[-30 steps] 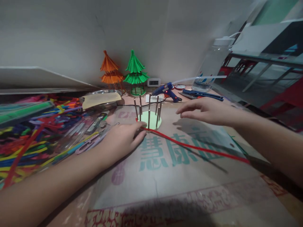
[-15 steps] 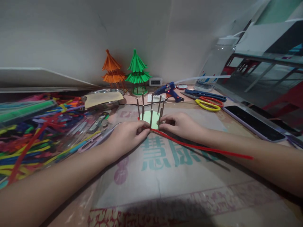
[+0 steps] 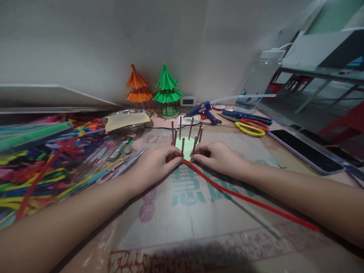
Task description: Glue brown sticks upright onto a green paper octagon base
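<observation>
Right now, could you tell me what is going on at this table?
A person works with both hands at a small green base with upright brown sticks. The left hand and the right hand pinch a long red pipe cleaner at the sticks' feet; it trails off to the right. A blue glue gun and scissors lie behind.

Left hand (image 3: pixel 155 165) hides where its fingertips meet the red pipe cleaner (image 3: pixel 244 199).
</observation>
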A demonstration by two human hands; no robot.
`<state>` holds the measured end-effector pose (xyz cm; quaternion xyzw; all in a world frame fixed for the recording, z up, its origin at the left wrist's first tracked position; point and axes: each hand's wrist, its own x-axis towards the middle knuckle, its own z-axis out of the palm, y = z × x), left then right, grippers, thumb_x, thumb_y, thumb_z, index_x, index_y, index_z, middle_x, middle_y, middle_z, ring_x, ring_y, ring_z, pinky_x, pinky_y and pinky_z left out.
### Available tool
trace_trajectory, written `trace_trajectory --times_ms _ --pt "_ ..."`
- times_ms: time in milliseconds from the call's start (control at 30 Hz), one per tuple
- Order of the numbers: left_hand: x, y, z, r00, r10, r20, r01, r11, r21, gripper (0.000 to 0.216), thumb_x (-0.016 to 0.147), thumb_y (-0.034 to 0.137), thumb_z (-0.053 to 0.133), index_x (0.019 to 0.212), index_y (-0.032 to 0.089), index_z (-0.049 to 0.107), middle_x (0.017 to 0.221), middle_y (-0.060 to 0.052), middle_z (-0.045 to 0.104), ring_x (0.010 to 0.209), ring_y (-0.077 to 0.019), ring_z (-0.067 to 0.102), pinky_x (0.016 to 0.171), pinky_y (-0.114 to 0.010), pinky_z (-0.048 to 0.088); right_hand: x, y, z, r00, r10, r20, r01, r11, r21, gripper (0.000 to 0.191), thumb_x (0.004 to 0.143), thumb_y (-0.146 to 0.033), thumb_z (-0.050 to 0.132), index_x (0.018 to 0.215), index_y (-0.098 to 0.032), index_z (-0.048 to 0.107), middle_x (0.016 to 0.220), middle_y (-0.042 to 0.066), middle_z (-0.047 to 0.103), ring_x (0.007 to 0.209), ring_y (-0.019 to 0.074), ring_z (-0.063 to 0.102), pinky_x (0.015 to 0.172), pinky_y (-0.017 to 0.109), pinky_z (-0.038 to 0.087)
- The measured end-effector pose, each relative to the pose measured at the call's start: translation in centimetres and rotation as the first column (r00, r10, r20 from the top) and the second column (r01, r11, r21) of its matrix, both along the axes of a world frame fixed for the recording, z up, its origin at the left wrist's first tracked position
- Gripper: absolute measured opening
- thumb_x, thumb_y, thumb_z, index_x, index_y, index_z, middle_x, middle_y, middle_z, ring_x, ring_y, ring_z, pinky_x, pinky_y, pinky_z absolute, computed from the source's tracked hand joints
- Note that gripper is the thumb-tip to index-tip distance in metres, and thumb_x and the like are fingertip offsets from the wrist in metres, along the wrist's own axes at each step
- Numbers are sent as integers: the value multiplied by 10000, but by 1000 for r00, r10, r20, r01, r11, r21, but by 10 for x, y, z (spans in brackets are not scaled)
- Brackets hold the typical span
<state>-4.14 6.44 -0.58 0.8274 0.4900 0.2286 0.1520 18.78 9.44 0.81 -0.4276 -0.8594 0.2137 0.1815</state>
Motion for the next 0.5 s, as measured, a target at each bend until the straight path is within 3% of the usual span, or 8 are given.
trace_trajectory --times_ms 500 --pt "1 -1 3 998 21 -62 -21 1000 7 216 969 357 556 1018 234 728 1004 -23 783 868 -219 709 722 -299 468 0 0 0 1000 8 17 -8 1000 10 162 905 -266 615 902 -172 746 677 -8 651 598 115 525 594 247 343"
